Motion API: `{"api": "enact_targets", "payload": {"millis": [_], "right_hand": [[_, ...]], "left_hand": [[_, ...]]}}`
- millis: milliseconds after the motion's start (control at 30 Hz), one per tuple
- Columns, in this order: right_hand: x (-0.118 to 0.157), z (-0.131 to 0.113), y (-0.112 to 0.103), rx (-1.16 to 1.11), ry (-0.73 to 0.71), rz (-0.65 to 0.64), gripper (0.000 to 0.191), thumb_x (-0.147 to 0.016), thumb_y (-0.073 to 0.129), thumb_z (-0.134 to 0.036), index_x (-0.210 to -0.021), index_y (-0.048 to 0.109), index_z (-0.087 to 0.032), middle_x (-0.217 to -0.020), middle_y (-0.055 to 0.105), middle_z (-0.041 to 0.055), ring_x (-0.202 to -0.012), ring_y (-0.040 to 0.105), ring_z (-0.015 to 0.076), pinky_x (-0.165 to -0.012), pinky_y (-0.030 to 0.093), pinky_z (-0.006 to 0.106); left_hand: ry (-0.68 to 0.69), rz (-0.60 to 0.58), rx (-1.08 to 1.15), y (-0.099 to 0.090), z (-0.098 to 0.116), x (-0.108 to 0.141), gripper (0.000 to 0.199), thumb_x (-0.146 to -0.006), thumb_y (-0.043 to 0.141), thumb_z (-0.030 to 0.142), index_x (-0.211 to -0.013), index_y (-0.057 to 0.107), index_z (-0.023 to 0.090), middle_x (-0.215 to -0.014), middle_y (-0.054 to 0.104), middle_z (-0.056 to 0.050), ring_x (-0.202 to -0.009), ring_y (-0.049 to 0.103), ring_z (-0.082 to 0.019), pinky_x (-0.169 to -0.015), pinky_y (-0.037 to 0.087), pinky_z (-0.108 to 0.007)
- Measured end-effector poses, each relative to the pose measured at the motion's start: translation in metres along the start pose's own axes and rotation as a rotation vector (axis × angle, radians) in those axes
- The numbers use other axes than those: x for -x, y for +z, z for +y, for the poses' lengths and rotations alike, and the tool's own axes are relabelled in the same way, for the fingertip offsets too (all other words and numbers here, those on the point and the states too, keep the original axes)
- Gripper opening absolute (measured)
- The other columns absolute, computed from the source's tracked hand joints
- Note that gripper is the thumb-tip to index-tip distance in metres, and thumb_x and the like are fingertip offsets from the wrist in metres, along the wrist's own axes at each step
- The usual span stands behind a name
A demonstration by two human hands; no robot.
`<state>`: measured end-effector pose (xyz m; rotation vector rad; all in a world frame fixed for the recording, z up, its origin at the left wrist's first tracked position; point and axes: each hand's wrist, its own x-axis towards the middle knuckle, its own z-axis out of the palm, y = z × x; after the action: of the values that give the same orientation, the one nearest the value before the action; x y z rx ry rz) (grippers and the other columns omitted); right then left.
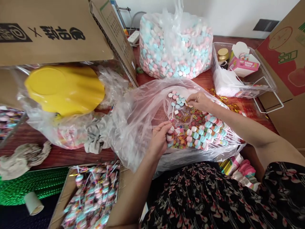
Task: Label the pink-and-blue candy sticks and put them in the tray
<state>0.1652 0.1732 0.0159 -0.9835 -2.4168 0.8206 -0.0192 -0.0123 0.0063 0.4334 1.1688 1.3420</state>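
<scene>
Holding steady: left hand (160,139) clamped on a candy stick (172,114); right hand (199,101) with fingertips together above loose candies (176,100) in a plastic bag (135,127); any pinched candy cannot be made out.

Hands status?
Left hand holding candy stick; right hand at pastel candies in plastic bag; yellow container beside bag, not in the way.
</scene>
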Motion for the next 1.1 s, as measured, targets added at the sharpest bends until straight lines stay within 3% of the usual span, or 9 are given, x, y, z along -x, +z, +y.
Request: {"api": "enact_targets", "payload": {"millis": [100,200,300,400,667,733,833,967,1100], "right_hand": [[0.01,-0.019,-0.001,-0.147,0.007,0.06,0.015,-0.08,0.051,-0.019,-0.076,0.064,-0.014,-0.059,0.056,-0.0031,-0.056,0.049,0.01,-0.059,0.039,0.022],[0.025,-0.042,0.003,-0.106,-0.079,-0.01,0.015,-0.08,0.049,-0.017,-0.077,0.064,-0.015,-0.063,0.058,-0.002,-0.058,0.049,0.0099,-0.06,0.037,0.022],[0.038,-0.061,0.009,-0.043,-0.183,-0.103,0.016,-0.079,0.049,-0.013,-0.077,0.064,-0.015,-0.068,0.063,-0.0001,-0.063,0.052,0.0106,-0.063,0.037,0.022],[0.047,-0.071,0.015,-0.101,-0.144,-0.069,0.015,-0.079,0.049,-0.012,-0.071,0.061,-0.016,-0.066,0.062,-0.0007,-0.062,0.053,0.0102,-0.062,0.036,0.022],[0.069,-0.073,0.049,-0.435,0.11,0.172,0.01,-0.084,0.049,-0.015,-0.079,0.058,-0.017,-0.065,0.061,-0.0027,-0.056,0.051,0.0098,-0.056,0.038,0.021],[0.075,-0.073,0.057,-0.388,0.055,0.223,0.014,-0.084,0.049,-0.014,-0.078,0.061,-0.017,-0.066,0.063,-0.0013,-0.058,0.054,0.0105,-0.059,0.04,0.022],[0.082,-0.075,0.059,-0.182,-0.139,0.238,0.019,-0.082,0.049,-0.009,-0.076,0.064,-0.017,-0.07,0.066,0.0016,-0.066,0.059,0.0124,-0.066,0.043,0.024],[0.085,-0.082,0.048,-0.113,-0.252,0.24,0.017,-0.082,0.053,-0.008,-0.077,0.066,-0.018,-0.073,0.069,0.002,-0.067,0.062,0.0119,-0.065,0.043,0.022],[0.089,-0.092,0.037,-0.24,-0.211,0.097,0.012,-0.08,0.062,-0.012,-0.07,0.063,-0.018,-0.065,0.065,-0.0026,-0.06,0.058,0.0085,-0.059,0.042,0.02]], "left_hand": [[0.063,0.005,0.021,0.015,0.008,-0.006,0.025,-0.063,0.078,0.031,-0.078,0.067,0.015,-0.071,0.068,-0.001,-0.053,0.061,-0.011,-0.041,0.044,-0.019],[0.153,-0.02,-0.064,0.026,0.014,-0.012,0.026,-0.066,0.078,0.034,-0.083,0.071,0.016,-0.07,0.067,0.0,-0.051,0.057,-0.009,-0.042,0.044,-0.019],[0.289,-0.042,-0.244,0.029,0.014,-0.017,0.023,-0.07,0.078,0.037,-0.081,0.074,0.018,-0.067,0.064,0.001,-0.049,0.051,-0.006,-0.042,0.04,-0.016],[0.358,-0.044,-0.315,0.027,0.007,-0.02,0.021,-0.072,0.077,0.037,-0.079,0.075,0.018,-0.063,0.062,0.002,-0.051,0.052,-0.007,-0.044,0.042,-0.016],[0.257,0.023,-0.18,0.025,-0.007,-0.012,0.026,-0.067,0.08,0.038,-0.081,0.073,0.017,-0.054,0.059,0.005,-0.039,0.045,-0.005,-0.034,0.035,-0.015],[0.28,-0.01,-0.218,0.02,-0.005,-0.008,0.025,-0.067,0.08,0.037,-0.081,0.074,0.017,-0.064,0.064,0.003,-0.043,0.048,-0.005,-0.036,0.037,-0.015],[0.246,-0.086,-0.296,0.009,0.0,-0.002,0.022,-0.067,0.081,0.035,-0.081,0.077,0.018,-0.075,0.067,0.0,-0.049,0.052,-0.005,-0.036,0.038,-0.015],[0.083,-0.156,-0.308,0.002,0.006,0.008,0.022,-0.068,0.08,0.035,-0.08,0.077,0.017,-0.054,0.057,0.003,-0.038,0.042,-0.004,-0.033,0.032,-0.016],[0.029,-0.23,-0.241,0.001,0.007,0.017,0.021,-0.065,0.081,0.033,-0.074,0.075,0.015,-0.051,0.056,0.003,-0.036,0.041,-0.004,-0.033,0.03,-0.016]]}}
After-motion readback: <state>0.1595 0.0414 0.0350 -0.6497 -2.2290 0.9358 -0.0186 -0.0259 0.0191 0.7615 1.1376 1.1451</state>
